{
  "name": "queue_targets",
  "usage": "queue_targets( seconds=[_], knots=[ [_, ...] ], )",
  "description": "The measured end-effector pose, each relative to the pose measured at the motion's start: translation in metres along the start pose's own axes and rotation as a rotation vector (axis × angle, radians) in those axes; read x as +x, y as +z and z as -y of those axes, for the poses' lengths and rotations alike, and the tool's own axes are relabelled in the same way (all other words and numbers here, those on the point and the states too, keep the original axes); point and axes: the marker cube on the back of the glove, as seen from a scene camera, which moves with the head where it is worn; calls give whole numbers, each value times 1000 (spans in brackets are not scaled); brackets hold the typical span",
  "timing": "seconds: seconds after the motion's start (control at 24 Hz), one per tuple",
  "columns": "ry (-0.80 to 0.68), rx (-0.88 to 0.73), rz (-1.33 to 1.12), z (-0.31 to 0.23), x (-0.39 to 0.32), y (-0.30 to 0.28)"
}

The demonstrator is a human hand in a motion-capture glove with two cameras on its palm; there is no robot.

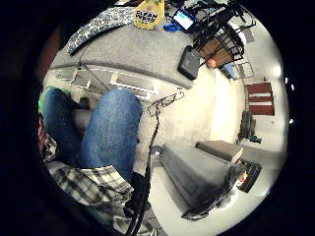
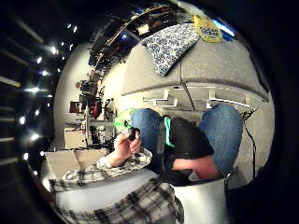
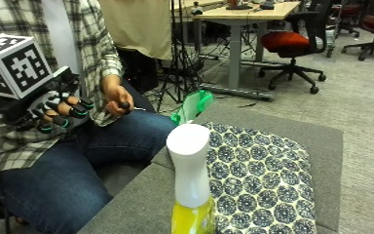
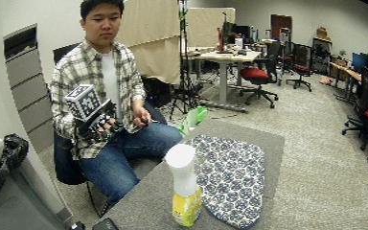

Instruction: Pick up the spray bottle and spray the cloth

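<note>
A yellow spray bottle point(image 3: 190, 192) with a white head stands upright on the grey table point(image 3: 141, 204), close to the near edge. It also shows as the spray bottle point(image 4: 184, 187) in the wide view. Right beside it a blue-and-white patterned cloth point(image 3: 258, 175) lies flat on the tabletop. My gloved right hand point(image 3: 57, 112) hovers in front of the seated person's chest, well off the table and away from the bottle. Its fingers hang loosely curled and hold nothing. Both palm views look down at the person's jeans, with the bottle point(image 1: 149, 14) and cloth point(image 2: 170, 44) far off.
The bare left hand point(image 3: 117, 100) rests on the lap and pinches a small dark object. A green item point(image 3: 196, 105) sits by the table's far edge. A dark device point(image 1: 189, 62) lies on the table corner. Desks and office chairs point(image 3: 294, 41) stand behind.
</note>
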Motion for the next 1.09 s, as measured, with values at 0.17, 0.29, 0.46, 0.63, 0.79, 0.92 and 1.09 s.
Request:
queue_targets(
  seconds=[0.17, 0.29, 0.46, 0.63, 0.79, 0.92, 1.09],
  knots=[
    [-6, 11, -7, 6, 1, -1],
    [-12, 15, -11, 13, 2, -1],
    [-16, 12, 1, 25, 7, 1],
    [-4, 56, 34, 47, 12, 5],
    [25, 116, 32, 76, 14, 5],
    [10, 111, 31, 82, 34, -5],
    [20, 127, 71, 104, 44, -9]
  ],
)
